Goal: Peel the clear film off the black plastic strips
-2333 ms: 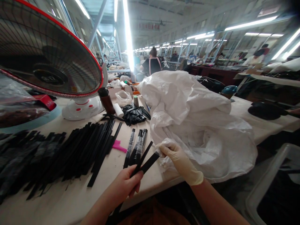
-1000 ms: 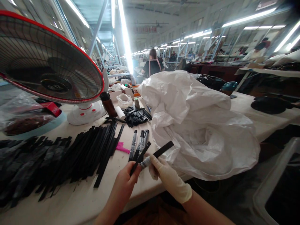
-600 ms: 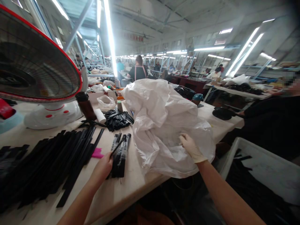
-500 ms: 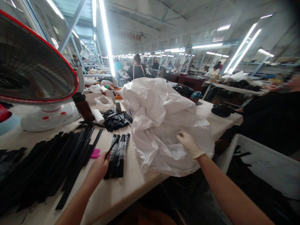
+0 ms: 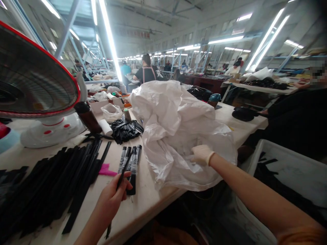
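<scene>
My left hand (image 5: pixel 116 190) is closed around a thin black strip (image 5: pixel 125 163), whose lower end hangs out below the fist near the table's front edge. Just beyond that hand lie several black strips bundled in clear wrap (image 5: pixel 133 183). My right hand (image 5: pixel 203 155), in a pale glove, has its fingers curled on a large crumpled white plastic bag (image 5: pixel 168 119); the fingertips are partly lost against the white film. A bright pink piece (image 5: pixel 107 169) lies beside the left hand, next to a wide spread of long black strips (image 5: pixel 58 180).
A red-rimmed fan (image 5: pixel 38 75) stands at the left. Behind the strips are a dark bottle (image 5: pixel 87 117), a white roll (image 5: pixel 105 127), a thread cone (image 5: pixel 127 115) and a pile of short black pieces (image 5: pixel 126 131). A white bin (image 5: pixel 293 166) and a co-worker (image 5: pixel 301 115) are at the right.
My left hand has come nearer and slightly right, lifting the black strip over the wrapped bundles. My right hand has shifted a little left on the bag, its forearm swinging more level.
</scene>
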A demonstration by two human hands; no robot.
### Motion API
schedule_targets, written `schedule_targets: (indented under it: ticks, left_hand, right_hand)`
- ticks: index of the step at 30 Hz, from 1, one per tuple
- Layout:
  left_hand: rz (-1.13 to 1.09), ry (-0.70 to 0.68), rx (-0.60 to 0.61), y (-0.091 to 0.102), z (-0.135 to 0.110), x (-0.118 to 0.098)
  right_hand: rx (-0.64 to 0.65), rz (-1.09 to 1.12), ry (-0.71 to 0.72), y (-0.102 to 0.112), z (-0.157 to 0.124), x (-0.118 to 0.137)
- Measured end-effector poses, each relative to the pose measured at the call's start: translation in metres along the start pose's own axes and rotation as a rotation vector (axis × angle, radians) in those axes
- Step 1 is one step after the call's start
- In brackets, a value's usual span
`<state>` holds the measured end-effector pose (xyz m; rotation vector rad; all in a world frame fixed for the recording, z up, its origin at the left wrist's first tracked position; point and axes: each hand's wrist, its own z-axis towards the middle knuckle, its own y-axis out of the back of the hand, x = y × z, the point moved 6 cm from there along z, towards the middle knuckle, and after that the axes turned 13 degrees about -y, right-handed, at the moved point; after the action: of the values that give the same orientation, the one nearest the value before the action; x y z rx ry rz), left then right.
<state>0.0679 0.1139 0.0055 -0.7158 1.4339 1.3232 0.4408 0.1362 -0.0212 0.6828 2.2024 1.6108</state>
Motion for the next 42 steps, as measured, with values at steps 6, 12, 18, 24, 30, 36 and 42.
schedule_targets:
  ticks: [6,12,18,24,30,36,42]
  left_hand:
    - [-0.134,0.041,0.122,-0.031,-0.010,-0.013]
    - [-0.304,0.110,0.228,-0.062,-0.013,-0.031]
    - [-0.414,0.123,0.150,-0.056,-0.002,-0.025]
    - [-0.520,0.144,0.067,-0.047,-0.001,-0.017]
    - [-0.566,0.130,0.075,-0.050,0.007,-0.022]
    - [-0.329,0.091,0.092,-0.023,-0.009,-0.020]
    - [0.025,0.033,0.242,-0.008,-0.039,-0.014]
  right_hand:
    - [0.129,0.330,0.216,0.017,-0.050,0.004]
    - [0.864,1.214,0.409,-0.009,-0.131,0.069]
    - [1.117,1.061,0.442,-0.044,-0.175,0.127]
    - [1.184,1.087,0.405,-0.055,-0.190,0.137]
    - [1.006,1.298,0.432,-0.050,-0.190,0.150]
    - [0.733,1.530,0.398,-0.033,-0.148,0.144]
    - [0.517,1.460,0.423,-0.023,-0.127,0.133]
